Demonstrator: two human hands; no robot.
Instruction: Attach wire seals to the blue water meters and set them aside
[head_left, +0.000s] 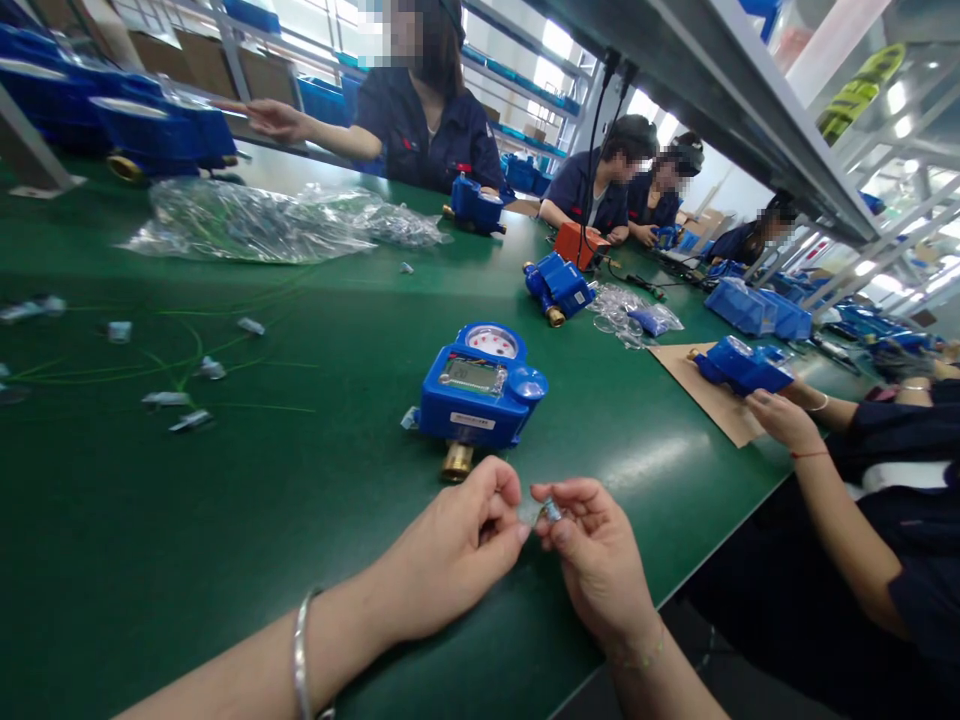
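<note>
A blue water meter [480,390] with a small display, a red-and-white dial and a brass fitting lies on the green table [225,520] just beyond my hands. My right hand [596,555] pinches a small grey seal piece [551,511] between thumb and fingers. My left hand [457,545] is closed in a pinch right beside it, fingertips almost touching the same piece; a silver bangle sits on that wrist.
Several small seal tags with thin green wires [187,385] lie at the left. A heap of clear plastic bags [262,222] lies farther back. More blue meters [559,287] stand along the table. A co-worker's hands [784,418] hold a meter on cardboard [712,395] at the right.
</note>
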